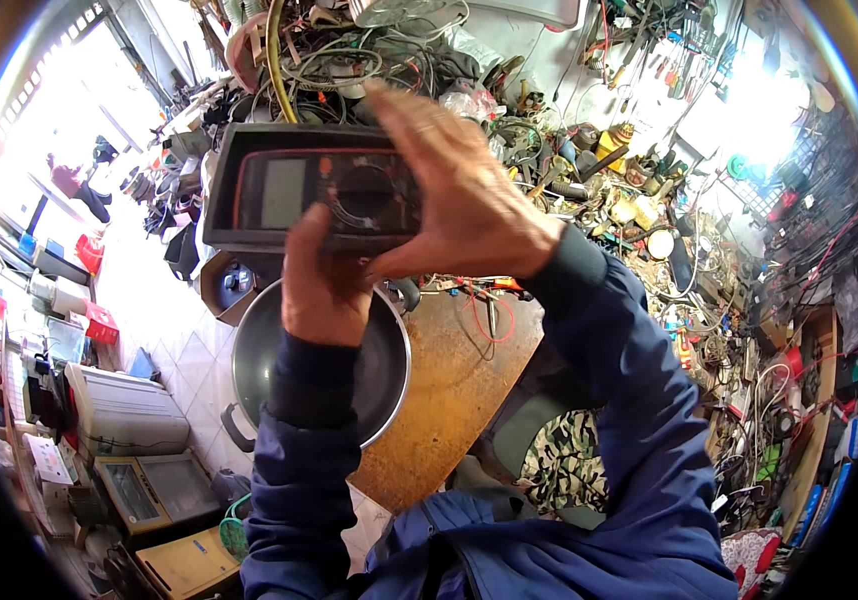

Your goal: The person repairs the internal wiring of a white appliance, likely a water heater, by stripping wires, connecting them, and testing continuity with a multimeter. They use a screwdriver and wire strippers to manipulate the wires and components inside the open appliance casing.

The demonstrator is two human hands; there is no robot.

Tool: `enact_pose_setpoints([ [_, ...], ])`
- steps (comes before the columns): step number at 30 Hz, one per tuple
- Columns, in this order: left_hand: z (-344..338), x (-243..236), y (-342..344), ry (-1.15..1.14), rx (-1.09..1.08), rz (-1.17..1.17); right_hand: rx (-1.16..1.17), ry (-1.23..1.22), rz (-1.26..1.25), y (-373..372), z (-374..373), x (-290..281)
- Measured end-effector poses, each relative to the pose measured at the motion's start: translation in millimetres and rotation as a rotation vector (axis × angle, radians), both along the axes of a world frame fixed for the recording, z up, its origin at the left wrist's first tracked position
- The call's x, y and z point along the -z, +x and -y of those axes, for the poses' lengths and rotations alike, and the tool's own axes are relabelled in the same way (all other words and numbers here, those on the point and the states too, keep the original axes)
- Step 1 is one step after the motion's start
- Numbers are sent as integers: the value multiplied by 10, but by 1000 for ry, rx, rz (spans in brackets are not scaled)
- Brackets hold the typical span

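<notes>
A multimeter (344, 185) with a grey display and a round dial sits in a dark, open-fronted case (219, 215), raised in front of me. My left hand (327, 295) grips its lower edge, thumb on the front, the other fingers hidden beneath. Around the right end curves my right hand (474, 200), its thumb along the lower edge and its fingers reaching past the upper corner. Below them is a large dark pan (405, 385) with a silver rim and a side handle, partly covered by my left forearm.
A worn brown board (449, 410) lies right of the pan. Tangled cables (349, 65), tools and loose parts crowd the far side and right. An open cardboard box (219, 300) sits on the tiled floor at left, with a white appliance (129, 405) nearer me.
</notes>
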State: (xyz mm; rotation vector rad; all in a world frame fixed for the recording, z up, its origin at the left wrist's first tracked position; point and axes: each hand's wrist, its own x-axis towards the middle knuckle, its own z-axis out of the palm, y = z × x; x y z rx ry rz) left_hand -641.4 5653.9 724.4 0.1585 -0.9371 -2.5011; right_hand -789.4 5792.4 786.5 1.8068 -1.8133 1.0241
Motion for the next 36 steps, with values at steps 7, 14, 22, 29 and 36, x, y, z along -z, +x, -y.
enact_pose_setpoints([
  [7,182,-690,86,90,-88,-254,69,-191,734,-190,-428,1364],
  [14,512,-1170,532,17,95,-522,-93,376,1075,87,-78,2141],
  [22,1058,-1531,2103,-83,-100,-619,-220,-194,1930,3,-169,2466],
  [29,1795,-417,4666,5,-871,-436,591,78,391,497,-783,1343],
  [36,1872,1042,7635,219,-1095,-214,529,35,282,2480,95,767],
])
